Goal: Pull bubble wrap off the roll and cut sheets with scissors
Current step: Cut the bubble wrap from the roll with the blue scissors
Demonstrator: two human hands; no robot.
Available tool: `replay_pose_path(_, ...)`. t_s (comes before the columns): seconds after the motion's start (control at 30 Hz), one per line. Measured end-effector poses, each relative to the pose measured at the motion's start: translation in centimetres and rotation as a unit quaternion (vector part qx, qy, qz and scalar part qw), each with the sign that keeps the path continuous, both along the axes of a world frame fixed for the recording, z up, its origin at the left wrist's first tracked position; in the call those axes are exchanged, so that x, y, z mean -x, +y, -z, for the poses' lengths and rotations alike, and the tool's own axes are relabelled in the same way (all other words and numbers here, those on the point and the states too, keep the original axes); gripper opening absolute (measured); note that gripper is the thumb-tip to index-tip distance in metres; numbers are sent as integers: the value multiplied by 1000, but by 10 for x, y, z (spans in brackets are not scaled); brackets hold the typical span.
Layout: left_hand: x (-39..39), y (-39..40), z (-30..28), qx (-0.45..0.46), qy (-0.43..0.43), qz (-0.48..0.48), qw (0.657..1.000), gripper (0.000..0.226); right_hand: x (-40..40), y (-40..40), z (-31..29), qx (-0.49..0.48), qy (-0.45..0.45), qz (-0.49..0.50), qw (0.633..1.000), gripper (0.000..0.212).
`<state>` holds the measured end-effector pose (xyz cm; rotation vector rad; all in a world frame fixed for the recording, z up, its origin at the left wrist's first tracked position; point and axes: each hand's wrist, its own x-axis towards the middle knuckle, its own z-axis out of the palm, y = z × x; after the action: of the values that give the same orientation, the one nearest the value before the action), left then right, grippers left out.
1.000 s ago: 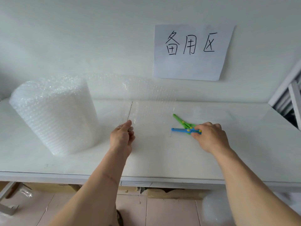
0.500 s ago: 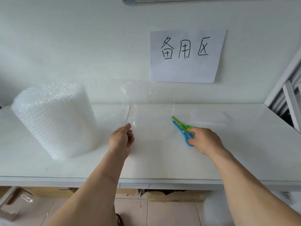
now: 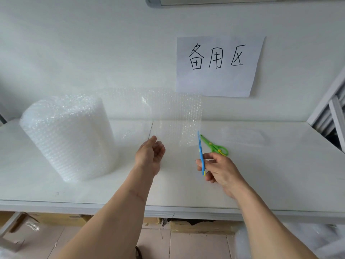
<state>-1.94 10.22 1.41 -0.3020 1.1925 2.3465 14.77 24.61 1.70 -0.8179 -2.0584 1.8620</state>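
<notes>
Holding the blue scissors [image 3: 201,152] in the right hand [image 3: 219,170], fingers clamped round them (green scissors [image 3: 214,145] lie on the table [image 3: 280,165]). Left hand [image 3: 150,156] pinches the sheet [image 3: 173,116] pulled from the upright roll [image 3: 69,137].

Packing/storage rm: white bench [image 3: 280,184], handwritten wall sign [image 3: 216,66], boxes [image 3: 196,226] underneath.

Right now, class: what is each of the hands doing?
Left hand: closed on the edge of the bubble wrap sheet, holding it up.
Right hand: closed on the blue scissors; green scissors lie untouched.
</notes>
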Motion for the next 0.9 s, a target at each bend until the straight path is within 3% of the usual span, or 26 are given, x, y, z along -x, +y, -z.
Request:
replay_pose_path(0.17, 3, 5, -11, -19, 16, 29, 999, 6, -3, -1, -2, 48, -3, 16, 999, 25)
replay_pose_path(0.37, 5, 9, -12, 65, 55, 36, 996, 7, -9, -6, -7, 50, -67, -120, 989, 19)
replay_pose_path(0.53, -1, 12, -12, 59, 58, 25, 996, 8, 2, -18, -13, 49, -85, -180, 979, 25)
replay_pose_path(0.9, -12, 9, 0, 59, 63, 30, 996, 7, 31, -42, -13, 94, -49, -157, 982, 41)
